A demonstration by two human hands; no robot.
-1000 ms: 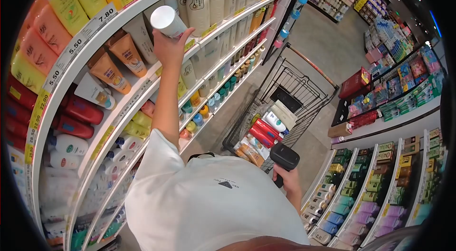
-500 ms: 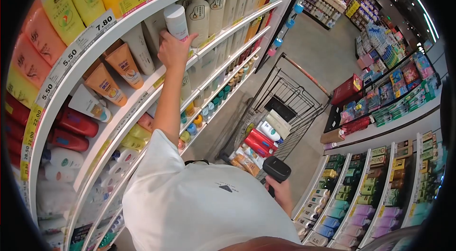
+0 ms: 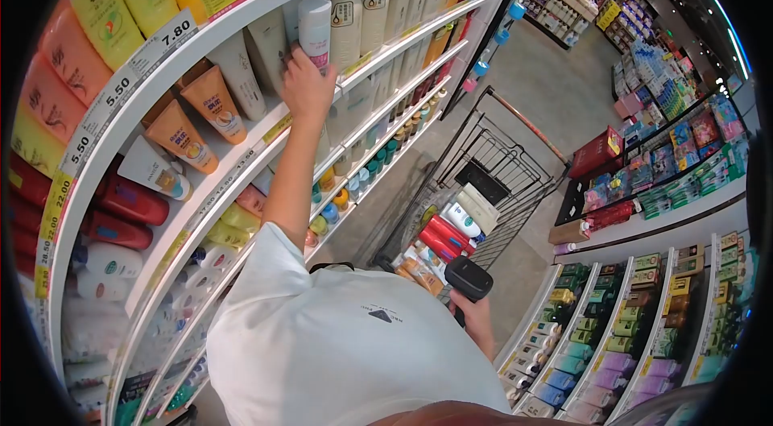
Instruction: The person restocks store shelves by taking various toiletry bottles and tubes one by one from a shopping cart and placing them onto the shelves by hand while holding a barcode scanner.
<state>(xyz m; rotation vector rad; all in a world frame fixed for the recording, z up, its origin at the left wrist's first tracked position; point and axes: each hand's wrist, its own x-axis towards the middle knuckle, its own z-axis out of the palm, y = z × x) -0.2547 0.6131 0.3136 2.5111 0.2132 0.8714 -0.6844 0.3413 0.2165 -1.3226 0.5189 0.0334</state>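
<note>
My left hand [image 3: 308, 88] is closed around the lower part of a white cylindrical bottle [image 3: 315, 30], which stands upright at the shelf [image 3: 266, 132], beside cream pump bottles [image 3: 346, 19]. To its left are a grey-white tube [image 3: 236, 76] and orange tubes [image 3: 213, 104]. My right hand [image 3: 473, 315] grips the handle of a black handheld scanner [image 3: 469, 276], held in front of the cart.
A wire shopping cart [image 3: 523, 154] stands ahead, holding red bottles [image 3: 444, 237], white bottles and orange tubes. Shelves of coloured bottles [image 3: 616, 345] curve along the right. A red box [image 3: 596, 154] sits at the display beyond the cart.
The white bottle has gone from tilted above the shelf edge to upright among the bottles, with my left hand lower around it. The scanner has shifted slightly left.
</note>
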